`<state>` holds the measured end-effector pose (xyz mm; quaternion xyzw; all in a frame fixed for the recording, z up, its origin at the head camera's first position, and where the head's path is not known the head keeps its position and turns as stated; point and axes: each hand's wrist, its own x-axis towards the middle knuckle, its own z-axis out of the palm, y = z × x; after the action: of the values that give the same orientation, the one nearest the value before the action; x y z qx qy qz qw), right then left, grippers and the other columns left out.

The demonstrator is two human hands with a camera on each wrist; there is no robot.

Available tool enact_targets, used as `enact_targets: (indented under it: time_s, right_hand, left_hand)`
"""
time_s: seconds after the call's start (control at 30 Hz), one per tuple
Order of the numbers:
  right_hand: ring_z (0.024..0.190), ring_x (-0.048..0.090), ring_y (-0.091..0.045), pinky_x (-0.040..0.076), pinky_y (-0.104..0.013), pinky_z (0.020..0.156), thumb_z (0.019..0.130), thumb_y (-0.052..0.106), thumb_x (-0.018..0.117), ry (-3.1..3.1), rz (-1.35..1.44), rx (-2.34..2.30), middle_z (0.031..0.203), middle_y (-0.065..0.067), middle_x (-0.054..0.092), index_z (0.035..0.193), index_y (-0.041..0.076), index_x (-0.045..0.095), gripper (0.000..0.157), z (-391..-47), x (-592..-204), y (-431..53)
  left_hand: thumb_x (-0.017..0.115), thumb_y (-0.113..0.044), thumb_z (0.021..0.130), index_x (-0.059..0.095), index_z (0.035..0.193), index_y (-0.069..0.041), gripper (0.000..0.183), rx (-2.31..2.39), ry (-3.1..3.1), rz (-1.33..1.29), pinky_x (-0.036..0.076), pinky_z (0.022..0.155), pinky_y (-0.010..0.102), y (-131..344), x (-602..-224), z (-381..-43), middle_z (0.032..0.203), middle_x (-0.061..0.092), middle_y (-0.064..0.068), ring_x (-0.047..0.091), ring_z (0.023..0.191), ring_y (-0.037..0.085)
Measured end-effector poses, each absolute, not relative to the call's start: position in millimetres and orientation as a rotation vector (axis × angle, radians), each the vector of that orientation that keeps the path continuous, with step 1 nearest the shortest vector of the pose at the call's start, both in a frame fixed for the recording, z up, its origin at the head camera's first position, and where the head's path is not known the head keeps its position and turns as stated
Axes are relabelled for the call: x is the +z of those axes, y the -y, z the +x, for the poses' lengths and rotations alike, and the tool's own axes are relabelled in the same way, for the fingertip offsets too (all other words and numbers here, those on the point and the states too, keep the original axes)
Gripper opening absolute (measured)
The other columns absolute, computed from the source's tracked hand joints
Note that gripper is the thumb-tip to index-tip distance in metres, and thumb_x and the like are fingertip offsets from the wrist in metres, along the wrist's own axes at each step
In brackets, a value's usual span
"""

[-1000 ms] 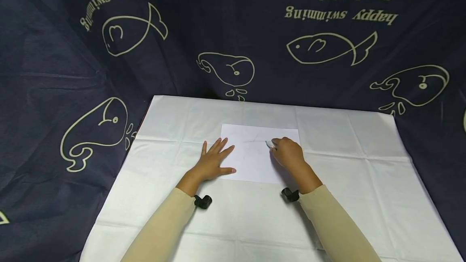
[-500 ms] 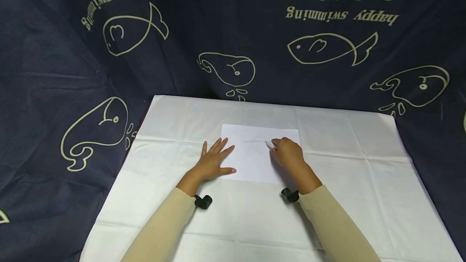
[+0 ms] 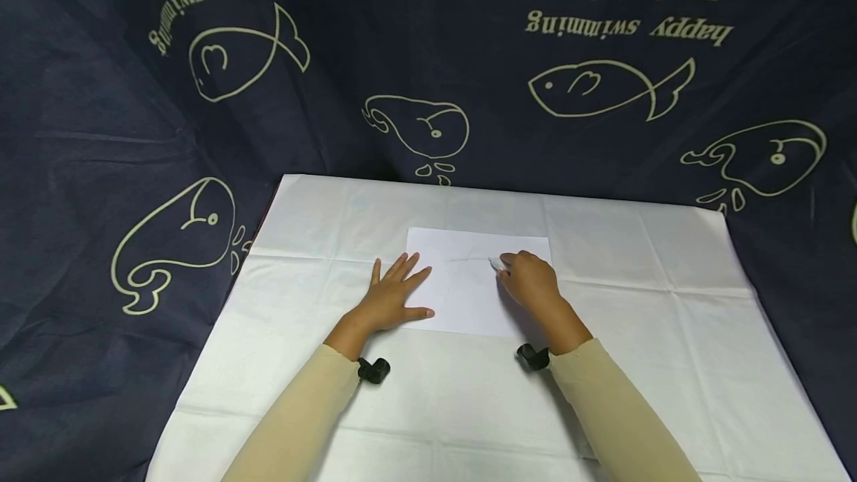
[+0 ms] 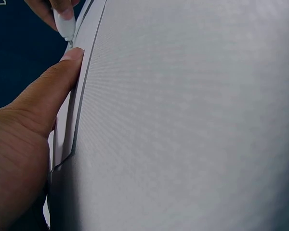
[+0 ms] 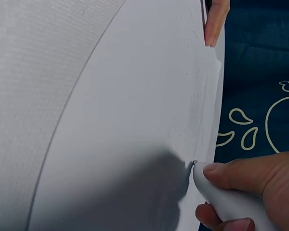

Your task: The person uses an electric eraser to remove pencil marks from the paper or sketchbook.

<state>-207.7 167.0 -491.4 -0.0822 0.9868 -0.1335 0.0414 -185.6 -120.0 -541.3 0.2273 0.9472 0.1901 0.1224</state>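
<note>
A white sheet of paper (image 3: 462,296) lies on the cloth-covered table, with faint grey lines on its upper half. My left hand (image 3: 387,303) rests spread over the paper's left side, thumb and fingers straight. My right hand (image 3: 532,281) pinches a white, thick-bodied pen (image 3: 497,264) over the paper's right part. In the right wrist view, the pen (image 5: 231,204) shows a rounded body and a small narrow tip, which is right at the paper. Dark specks dot the paper (image 5: 120,96) near that tip. Thumb and fingers cover part of the pen's body.
A white cloth (image 3: 469,407) with fold creases covers the table. Behind and left of it hangs a dark blue curtain (image 3: 495,147) with fish and whale outlines. Black wrist cameras (image 3: 373,370) sit at both cuffs.
</note>
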Motion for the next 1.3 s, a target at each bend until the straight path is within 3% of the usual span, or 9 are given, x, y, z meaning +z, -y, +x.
enact_targets:
  time_s: [1.3]
  right_hand:
    - [0.104, 0.067, -0.044, 0.056, -0.055, 0.085, 0.097, 0.02, 0.064, -2.992, -0.228, -0.449, 0.114, -0.025, 0.07, 0.134, 0.003, 0.065, 0.041, -209.6, -491.8, -165.8]
  left_hand:
    - [0.063, -0.064, 0.09, 0.027, 0.162, -0.028, 0.088, 0.552, -2.757, 0.641, -0.01, 0.124, 0.064, 119.1, -541.2, -186.0, 0.173, 0.006, 0.0, -0.001, 0.161, 0.022]
